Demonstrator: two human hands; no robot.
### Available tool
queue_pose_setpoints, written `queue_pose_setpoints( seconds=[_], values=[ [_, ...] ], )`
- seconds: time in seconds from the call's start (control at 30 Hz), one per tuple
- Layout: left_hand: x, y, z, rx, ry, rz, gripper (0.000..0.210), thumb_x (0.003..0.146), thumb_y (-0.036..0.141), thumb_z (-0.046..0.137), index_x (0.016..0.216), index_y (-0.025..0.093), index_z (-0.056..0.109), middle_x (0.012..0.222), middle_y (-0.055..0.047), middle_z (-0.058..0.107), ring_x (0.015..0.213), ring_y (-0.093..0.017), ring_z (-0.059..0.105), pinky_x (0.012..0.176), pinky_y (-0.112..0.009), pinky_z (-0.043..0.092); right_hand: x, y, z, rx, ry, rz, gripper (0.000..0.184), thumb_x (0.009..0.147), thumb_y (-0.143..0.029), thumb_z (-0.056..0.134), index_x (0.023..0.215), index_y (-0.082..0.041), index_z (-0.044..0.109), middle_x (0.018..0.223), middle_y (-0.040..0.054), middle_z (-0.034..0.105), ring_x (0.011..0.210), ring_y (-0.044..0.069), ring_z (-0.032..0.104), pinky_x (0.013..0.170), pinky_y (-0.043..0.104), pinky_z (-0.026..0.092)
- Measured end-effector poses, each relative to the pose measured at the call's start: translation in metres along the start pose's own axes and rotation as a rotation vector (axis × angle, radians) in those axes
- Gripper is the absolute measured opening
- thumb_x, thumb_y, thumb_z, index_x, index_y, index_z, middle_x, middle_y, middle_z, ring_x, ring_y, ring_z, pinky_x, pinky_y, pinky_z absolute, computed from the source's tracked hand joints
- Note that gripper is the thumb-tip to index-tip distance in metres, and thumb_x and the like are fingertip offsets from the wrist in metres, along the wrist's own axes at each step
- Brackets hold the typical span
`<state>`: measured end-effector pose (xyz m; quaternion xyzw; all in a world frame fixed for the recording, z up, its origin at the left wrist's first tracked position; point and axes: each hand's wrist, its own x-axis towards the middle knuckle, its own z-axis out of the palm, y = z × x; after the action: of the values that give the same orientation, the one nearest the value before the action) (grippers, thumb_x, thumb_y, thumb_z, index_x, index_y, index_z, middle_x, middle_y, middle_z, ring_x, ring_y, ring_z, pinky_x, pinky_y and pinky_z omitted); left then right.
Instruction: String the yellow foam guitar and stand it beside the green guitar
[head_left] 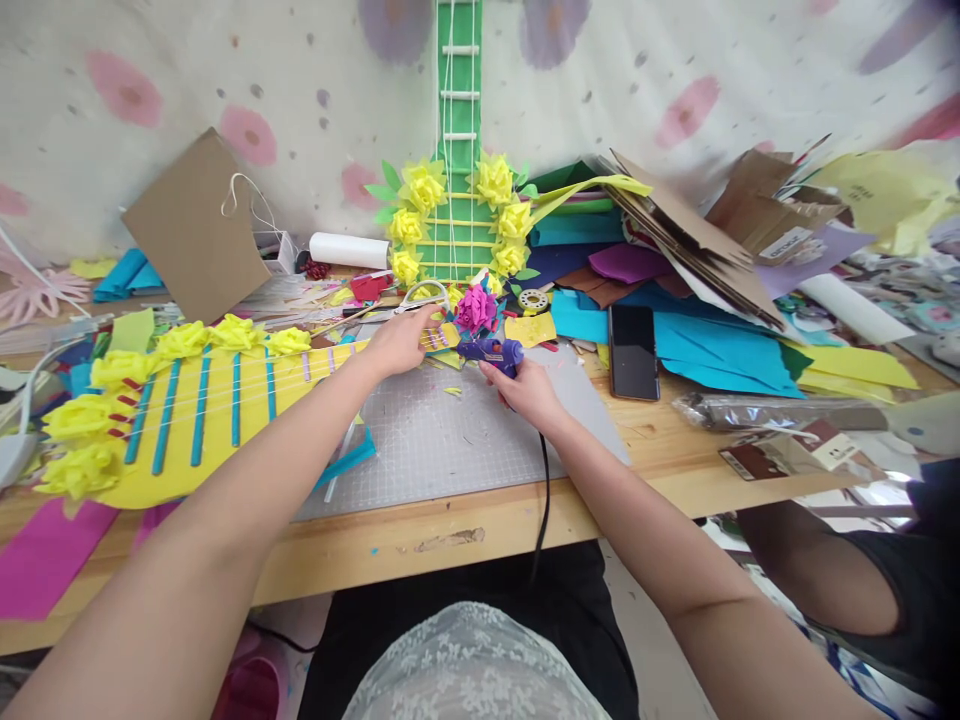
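Observation:
My right hand (pixel 525 388) is wrapped round a purple hot glue gun (pixel 491 352), its nozzle pointing left. Its black cord hangs over the table's front edge. A yellow paper guitar (pixel 217 420) lies to the left, with yellow paper flowers, blue strips and white strings. My left hand (pixel 401 343) lies at the far end of its neck, fingers curled down on it; the fingertips are partly hidden. Just beyond the nozzle sits a magenta paper rose (pixel 477 308), in front of an upright green paper guitar (pixel 459 170) edged with yellow roses.
A grey cutting mat (pixel 465 440) with paper scraps covers the middle of the wooden table. To the right are a phone (pixel 634 352), blue sheets (pixel 720 350) and stacked cardboard (pixel 682 220). White-handled scissors (pixel 424 295) lie behind my left hand. Another person's arm (pixel 817 570) shows at right.

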<state>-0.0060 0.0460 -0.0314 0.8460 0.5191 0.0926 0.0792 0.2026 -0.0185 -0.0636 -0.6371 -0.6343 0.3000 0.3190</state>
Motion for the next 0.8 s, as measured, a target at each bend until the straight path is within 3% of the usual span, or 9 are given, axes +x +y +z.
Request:
queue_pose_setpoints(
  seconds=[0.37, 0.8],
  values=[
    [0.007, 0.001, 0.006, -0.1, -0.033, -0.059, 0.069, 0.069, 0.009, 0.046, 0.135, 0.018, 0.028, 0.122, -0.003, 0.06, 0.119, -0.02, 0.048, 0.096, -0.033, 0.04, 0.002, -0.005, 0.007, -0.031, -0.012, 0.053, 0.038, 0.078, -0.053, 0.049, 0.064, -0.018, 0.057, 0.046, 0.002, 0.054, 0.05, 0.017, 0.056, 0.05, 0.027, 0.042],
    [0.011, -0.007, 0.012, -0.249, -0.013, -0.149, 0.07, 0.063, 0.004, 0.045, 0.131, 0.016, 0.032, 0.117, -0.002, 0.063, 0.121, -0.016, 0.047, 0.099, -0.031, 0.038, 0.002, -0.002, 0.015, 0.083, -0.024, 0.129, 0.04, 0.077, -0.056, 0.048, 0.061, -0.019, 0.05, 0.044, 0.0007, 0.053, 0.039, 0.013, 0.051, 0.042, 0.025, 0.039]
  ],
)
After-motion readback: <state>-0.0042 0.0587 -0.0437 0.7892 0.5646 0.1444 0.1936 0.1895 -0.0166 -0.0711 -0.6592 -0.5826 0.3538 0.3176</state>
